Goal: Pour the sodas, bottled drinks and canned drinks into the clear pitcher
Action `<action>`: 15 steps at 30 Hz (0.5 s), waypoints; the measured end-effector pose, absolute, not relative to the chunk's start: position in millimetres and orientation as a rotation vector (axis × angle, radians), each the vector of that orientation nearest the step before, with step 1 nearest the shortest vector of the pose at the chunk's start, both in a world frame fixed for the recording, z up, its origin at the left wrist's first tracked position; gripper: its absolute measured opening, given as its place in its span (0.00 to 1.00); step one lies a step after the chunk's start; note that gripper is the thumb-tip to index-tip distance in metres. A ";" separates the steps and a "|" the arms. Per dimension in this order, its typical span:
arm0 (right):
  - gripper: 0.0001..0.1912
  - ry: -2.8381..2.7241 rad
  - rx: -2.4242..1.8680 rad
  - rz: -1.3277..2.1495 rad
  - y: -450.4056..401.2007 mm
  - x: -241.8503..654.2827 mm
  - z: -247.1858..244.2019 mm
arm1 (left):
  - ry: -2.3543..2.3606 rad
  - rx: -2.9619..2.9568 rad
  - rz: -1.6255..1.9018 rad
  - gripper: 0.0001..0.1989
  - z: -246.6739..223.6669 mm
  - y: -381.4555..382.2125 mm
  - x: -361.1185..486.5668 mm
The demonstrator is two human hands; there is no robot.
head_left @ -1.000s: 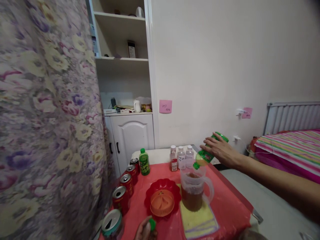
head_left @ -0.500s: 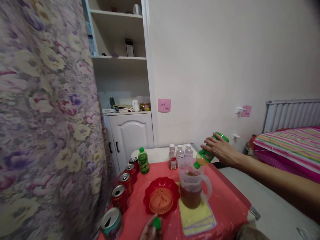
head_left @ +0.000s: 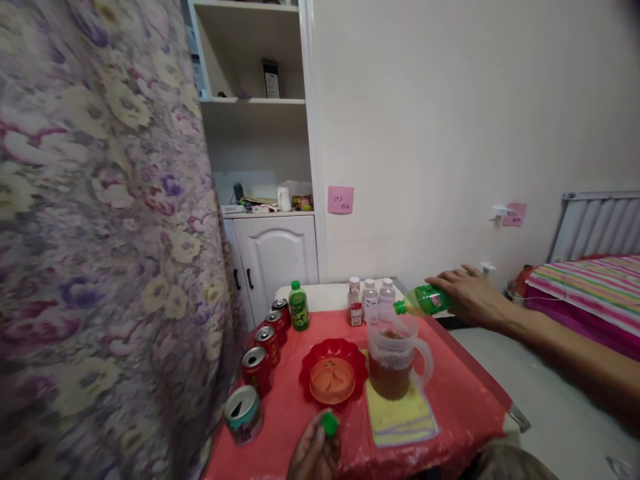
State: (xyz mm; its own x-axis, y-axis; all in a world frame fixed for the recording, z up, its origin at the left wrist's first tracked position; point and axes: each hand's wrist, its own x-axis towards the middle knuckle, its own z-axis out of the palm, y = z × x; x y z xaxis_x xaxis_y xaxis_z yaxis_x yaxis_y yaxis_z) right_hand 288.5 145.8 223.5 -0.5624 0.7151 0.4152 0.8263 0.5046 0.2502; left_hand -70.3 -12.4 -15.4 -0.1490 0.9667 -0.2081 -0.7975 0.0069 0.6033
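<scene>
My right hand grips a green-labelled plastic bottle, held nearly level with its open mouth over the rim of a clear plastic pitcher. Some pale liquid shows inside the bottle. Brown liquid fills much of the pitcher, which stands on a folded yellow cloth. Between the fingertips of my left hand is a green bottle cap, near the table's front edge. Just beyond that hand, a red scalloped dish holds an orange round container.
Several red cans and a teal-banded can line the table's left side. A capped green bottle stands behind them. Three small clear bottles stand at the back. A floral curtain hangs at left; a bed is at right.
My right hand has raised the bottle's mouth and brought the bottle closer to level. My left hand still holds the cap. The whole view has shifted slightly.
</scene>
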 end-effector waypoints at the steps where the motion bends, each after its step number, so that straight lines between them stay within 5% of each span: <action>1: 0.29 -2.447 -1.329 -0.486 139.9 290.5 224.3 | 0.700 0.301 1.583 0.16 -14.4 -13.7 -69.1; 6: 0.38 -2.156 -1.174 0.465 83.2 278.1 203.7 | 0.676 0.308 1.587 0.19 -6.1 -17.4 -62.2; 11: 0.48 -1.965 -0.878 1.241 26.5 219.3 109.3 | 0.735 0.424 1.590 0.21 17.4 -26.9 -58.0; 15: 0.40 -1.832 -0.782 1.510 14.8 174.5 26.7 | 0.884 0.653 1.543 0.22 39.5 -37.9 -64.8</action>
